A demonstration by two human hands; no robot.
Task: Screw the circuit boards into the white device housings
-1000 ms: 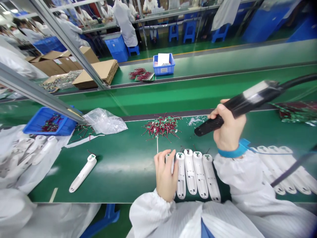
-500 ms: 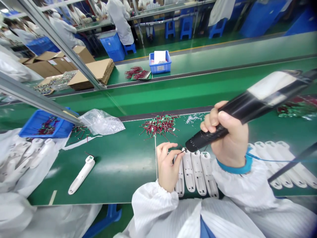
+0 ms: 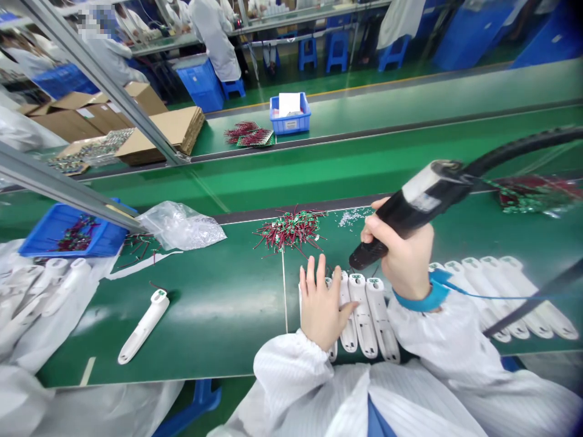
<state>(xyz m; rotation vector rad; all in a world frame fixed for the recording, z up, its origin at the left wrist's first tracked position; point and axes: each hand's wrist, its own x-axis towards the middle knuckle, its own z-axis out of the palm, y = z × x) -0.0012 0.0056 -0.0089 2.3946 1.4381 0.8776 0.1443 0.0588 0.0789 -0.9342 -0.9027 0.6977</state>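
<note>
Honestly, our right hand [image 3: 403,261] grips the corded driver [image 3: 401,212], our open left hand [image 3: 321,309] sits on loose white housings [image 3: 363,315]; one bump scatters them.

Wired circuit boards [image 3: 290,230] lie behind plastic housings [image 3: 363,315] on the belt [image 3: 218,321].

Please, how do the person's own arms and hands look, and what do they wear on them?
The left hand and right hand are bare, without gloves. The arms wear white, finely striped sleeves with gathered cuffs. The right wrist has a blue strap with a thin blue cord.
</note>
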